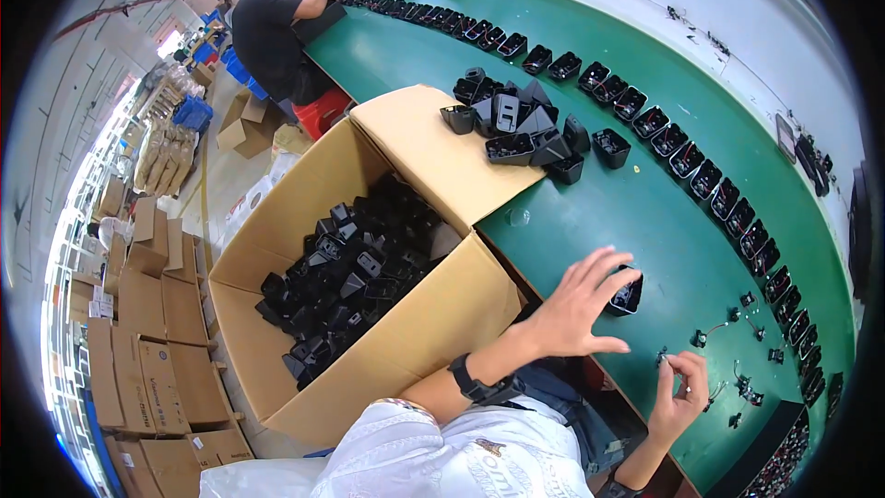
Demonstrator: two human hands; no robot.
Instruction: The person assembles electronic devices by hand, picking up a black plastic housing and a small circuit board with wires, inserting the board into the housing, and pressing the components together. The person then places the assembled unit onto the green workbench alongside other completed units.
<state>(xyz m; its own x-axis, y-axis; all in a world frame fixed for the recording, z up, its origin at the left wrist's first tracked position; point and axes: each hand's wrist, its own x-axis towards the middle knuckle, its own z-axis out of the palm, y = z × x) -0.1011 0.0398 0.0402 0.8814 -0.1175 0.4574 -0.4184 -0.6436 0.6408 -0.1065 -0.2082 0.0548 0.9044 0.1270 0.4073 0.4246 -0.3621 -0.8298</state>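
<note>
My left hand (pixel 583 306) is open above the green table, thumb and fingers apart. Just beyond its fingertips stands a small black open plastic housing (pixel 629 295), partly hidden by the fingers. To the right, my right hand (pixel 680 395) pinches a small dark part (pixel 662 356) between thumb and fingers; its exact kind is too small to tell. Several small black parts with wires (pixel 749 393) lie on the table beside the right hand.
A large open cardboard box (pixel 267 387) full of black housings (pixel 355 263) stands to my left. More housings (pixel 516 120) are heaped on its flap. A curved row of wired housings (pixel 687 159) lines the table's (pixel 590 212) far side. Another person (pixel 272 37) works at the far left.
</note>
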